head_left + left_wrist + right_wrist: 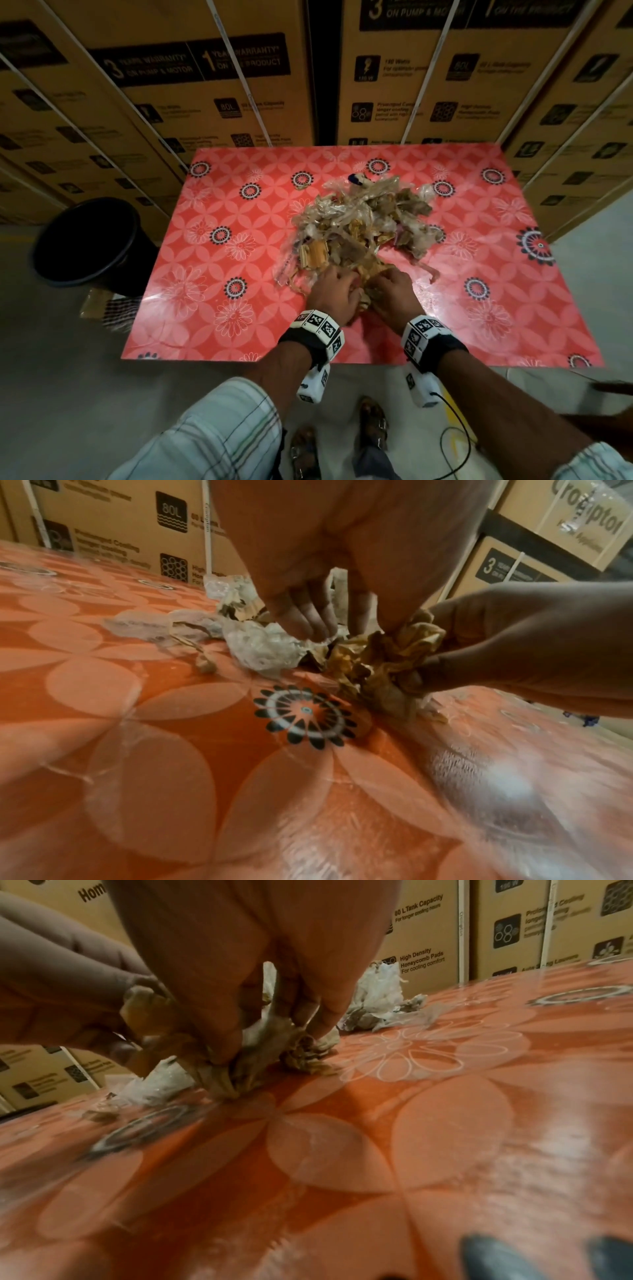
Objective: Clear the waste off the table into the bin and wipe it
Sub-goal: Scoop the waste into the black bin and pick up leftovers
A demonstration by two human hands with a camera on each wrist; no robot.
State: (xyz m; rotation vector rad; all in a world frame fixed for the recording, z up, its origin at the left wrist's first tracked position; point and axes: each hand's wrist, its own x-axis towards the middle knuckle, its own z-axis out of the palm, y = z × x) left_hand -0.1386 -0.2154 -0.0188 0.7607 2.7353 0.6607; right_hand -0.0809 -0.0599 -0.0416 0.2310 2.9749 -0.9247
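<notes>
The left hand (334, 296) and the right hand (392, 291) both have the grip closed, fingers curled around crumpled yellow-brown paper at the near edge of the waste pile (363, 222). The pile of clear plastic and paper scraps lies in the middle of the worktop (212, 308), which has a glossy red flowered cover. The black bin (92, 243) stands on the floor just beside the worktop's left edge, and stacked cardboard boxes (191, 85) stand behind.

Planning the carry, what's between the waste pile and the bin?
In the head view, only bare red tablecloth lies between the waste pile and the black bin.
</notes>
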